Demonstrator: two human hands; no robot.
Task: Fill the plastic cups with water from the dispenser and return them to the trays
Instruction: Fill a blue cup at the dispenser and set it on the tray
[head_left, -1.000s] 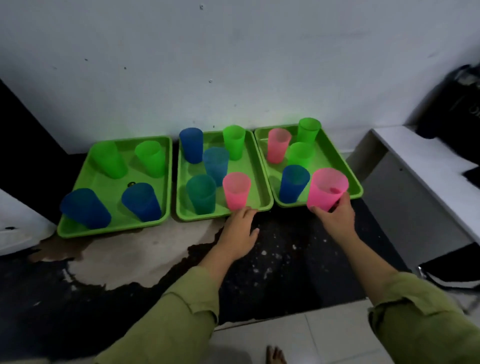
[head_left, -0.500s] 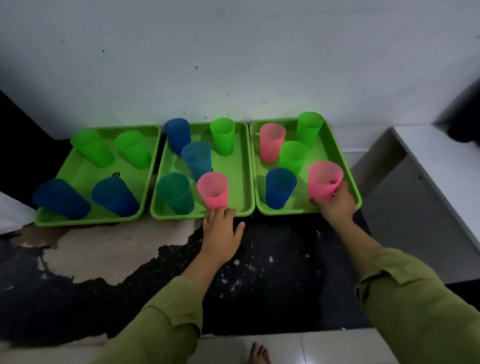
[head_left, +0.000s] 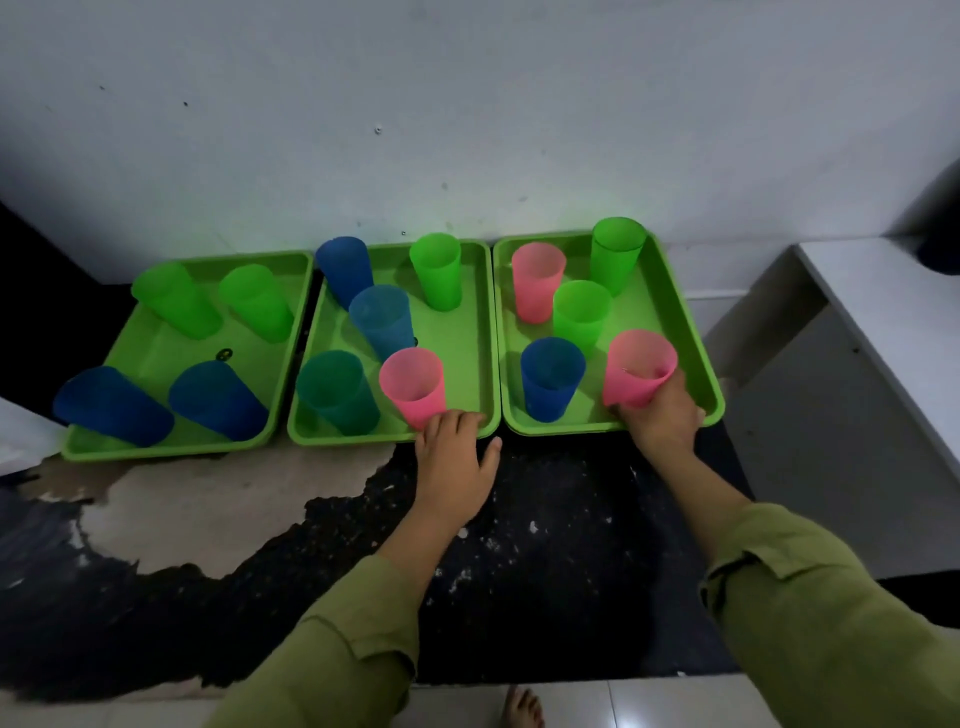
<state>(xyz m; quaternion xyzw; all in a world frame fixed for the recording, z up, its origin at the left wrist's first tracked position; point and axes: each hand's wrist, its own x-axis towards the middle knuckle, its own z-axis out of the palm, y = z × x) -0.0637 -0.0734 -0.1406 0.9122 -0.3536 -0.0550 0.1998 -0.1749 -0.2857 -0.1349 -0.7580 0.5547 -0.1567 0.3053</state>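
A translucent pink plastic cup (head_left: 641, 366) is gripped by the right hand (head_left: 660, 421) in the rightmost green plastic tray (head_left: 696, 332); the left hand (head_left: 457, 457) is laid loose-fingered on the middle tray (head_left: 363, 439).

The dark surface (head_left: 561, 545) bears a left tray (head_left: 156, 358), middle tray (head_left: 462, 353) and right tray (head_left: 660, 306).

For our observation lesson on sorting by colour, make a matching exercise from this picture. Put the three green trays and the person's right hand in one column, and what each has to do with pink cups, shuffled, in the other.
Column A
1. left tray
2. middle tray
3. right tray
4. right hand

Column B
a. contains two pink cups
b. grips a pink cup
c. contains no pink cup
d. contains exactly one pink cup

Pairs: 1-c, 2-d, 3-a, 4-b
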